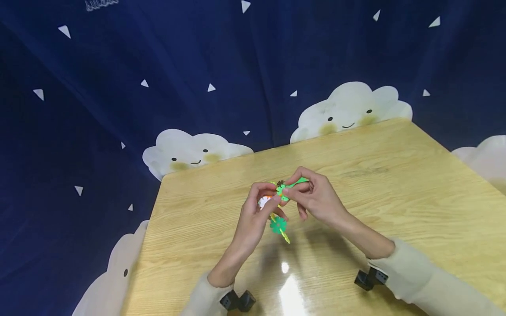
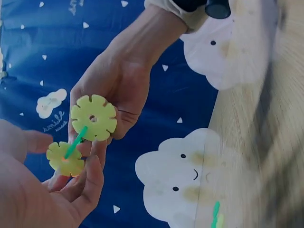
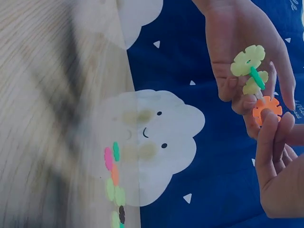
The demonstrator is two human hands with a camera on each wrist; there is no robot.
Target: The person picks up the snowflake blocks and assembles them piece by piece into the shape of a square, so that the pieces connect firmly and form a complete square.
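Note:
Both hands meet above the table around small notched plastic discs joined together. My left hand [image 1: 253, 215] grips the joined piece, with a white disc [image 1: 264, 202] beside its fingers and a green disc [image 1: 278, 225] hanging below on a yellow one. My right hand [image 1: 318, 199] pinches at a bright green disc [image 1: 281, 191], its thumb and forefinger close to the left fingertips. A brown disc [image 1: 280, 182] shows just beyond. In the right wrist view, an orange disc [image 3: 267, 110] touches fingertips near pale yellow discs [image 3: 248, 61]. Fingers hide parts of the joins.
The light wooden table [image 1: 189, 228] lies under the hands. Behind it hangs a dark blue curtain [image 1: 178, 52] with white clouds and triangles. Several coloured discs [image 3: 114, 175] appear edge-on against the wood in the right wrist view.

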